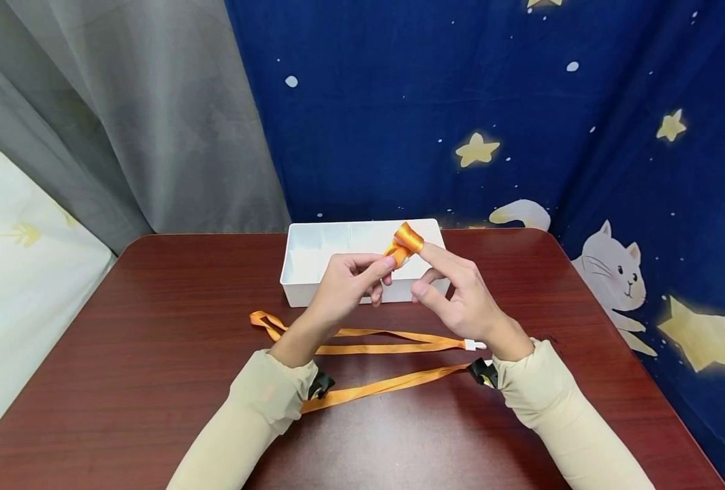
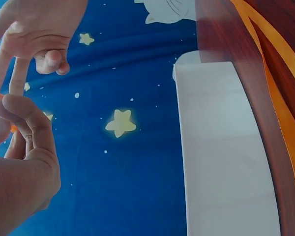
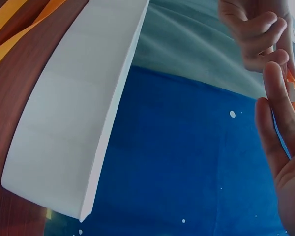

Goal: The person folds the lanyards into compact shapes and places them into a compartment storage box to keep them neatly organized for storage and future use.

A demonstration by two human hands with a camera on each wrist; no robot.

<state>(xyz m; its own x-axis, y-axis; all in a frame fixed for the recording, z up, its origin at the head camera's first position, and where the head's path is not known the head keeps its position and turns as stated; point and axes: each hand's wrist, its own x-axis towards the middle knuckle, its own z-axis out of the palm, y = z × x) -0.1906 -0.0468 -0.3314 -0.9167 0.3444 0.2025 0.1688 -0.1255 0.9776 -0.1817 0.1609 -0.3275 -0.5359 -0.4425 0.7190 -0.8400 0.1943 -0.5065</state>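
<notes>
Above the white tray, my left hand [image 1: 348, 284] pinches an orange lanyard [image 1: 408, 237] between thumb and fingers. The lanyard's band is coiled around the outstretched index finger of my right hand [image 1: 465, 292], whose thumb stays apart from it. In the right wrist view, a small whitish piece [image 3: 292, 91] shows beside the orange band, partly hidden by fingers. From the left wrist view, the left hand [image 2: 32, 147] has curled fingers and covers most of the band.
A white compartment tray [image 1: 301, 292] stands at the table's back edge. Nearer lie orange lanyard straps [image 1: 393, 349], one ending in a white clip [image 1: 474, 345], and another orange strap [image 1: 387, 386] passing between the wrists. A blue star-patterned curtain [image 1: 387, 136] hangs behind the table [image 1: 184, 361].
</notes>
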